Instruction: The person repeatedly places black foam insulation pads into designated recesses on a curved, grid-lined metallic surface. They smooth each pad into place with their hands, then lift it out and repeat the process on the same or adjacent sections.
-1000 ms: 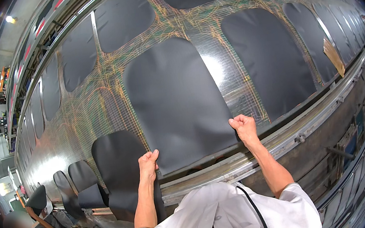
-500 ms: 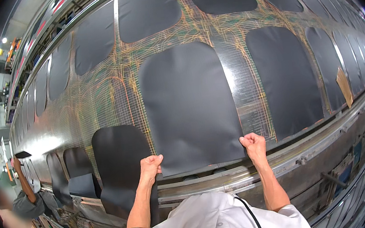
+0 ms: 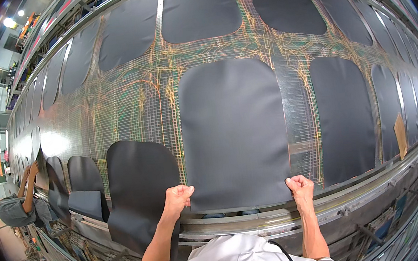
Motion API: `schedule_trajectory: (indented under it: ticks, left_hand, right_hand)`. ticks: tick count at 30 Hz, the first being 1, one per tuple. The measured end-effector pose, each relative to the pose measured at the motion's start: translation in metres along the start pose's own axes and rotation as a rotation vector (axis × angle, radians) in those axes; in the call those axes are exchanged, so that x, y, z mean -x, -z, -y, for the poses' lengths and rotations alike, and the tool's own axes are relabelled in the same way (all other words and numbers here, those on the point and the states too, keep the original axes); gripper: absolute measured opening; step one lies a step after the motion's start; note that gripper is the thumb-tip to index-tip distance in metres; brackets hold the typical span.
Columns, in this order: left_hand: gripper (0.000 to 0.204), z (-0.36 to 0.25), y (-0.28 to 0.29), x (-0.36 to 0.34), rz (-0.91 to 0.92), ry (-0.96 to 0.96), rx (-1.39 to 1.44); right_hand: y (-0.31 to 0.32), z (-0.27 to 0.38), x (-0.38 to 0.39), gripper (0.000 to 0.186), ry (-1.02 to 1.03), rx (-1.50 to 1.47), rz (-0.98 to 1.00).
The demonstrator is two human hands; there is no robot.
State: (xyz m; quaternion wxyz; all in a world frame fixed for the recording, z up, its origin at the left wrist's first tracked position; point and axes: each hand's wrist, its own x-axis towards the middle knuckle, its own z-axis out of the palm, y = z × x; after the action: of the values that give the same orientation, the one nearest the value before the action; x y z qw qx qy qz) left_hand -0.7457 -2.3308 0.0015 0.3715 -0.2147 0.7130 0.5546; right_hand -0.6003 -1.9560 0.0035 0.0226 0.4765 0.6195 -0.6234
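Observation:
A large black sheet with rounded far corners (image 3: 234, 133) lies flat before me on the long metal table (image 3: 124, 114), which is covered in coloured grid lines. My left hand (image 3: 179, 198) pinches its near left corner. At the near right corner, my right hand (image 3: 300, 188) pinches the sheet in the same way. Just left of my left hand, another black sheet (image 3: 140, 184) hangs partly over the table's near edge, its lower part behind my left forearm.
Two rows of black sheets (image 3: 344, 120) line the table. A brown piece of card (image 3: 400, 135) lies on one at the right. A metal rail (image 3: 261, 222) runs along the near edge. At far left a co-worker (image 3: 16, 206) handles a sheet.
My view has turned a little. My hands keep their pinch on the sheet's near corners, and the sheet now lies straighter to me. The co-worker has lifted a sheet.

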Motion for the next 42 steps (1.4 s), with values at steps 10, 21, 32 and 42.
schedule_trajectory:
  ticks: [10, 21, 32, 42]
  left_hand:
    - [0.023, -0.003, 0.001, -0.001, 0.010, 0.054, 0.002]
    - [0.023, -0.008, 0.000, 0.000, -0.017, 0.074, -0.026]
    - [0.024, -0.014, -0.009, 0.003, -0.071, 0.059, -0.064]
    - [0.026, 0.001, -0.009, -0.003, -0.121, 0.009, -0.095]
  right_hand:
    - [0.001, 0.002, 0.000, 0.020, -0.010, 0.001, 0.004]
    - [-0.006, -0.007, -0.002, 0.016, 0.017, -0.022, -0.100]
    - [-0.005, -0.006, -0.004, 0.019, 0.055, 0.028, -0.108]
    - [0.000, -0.007, -0.006, 0.020, 0.000, 0.053, -0.068]
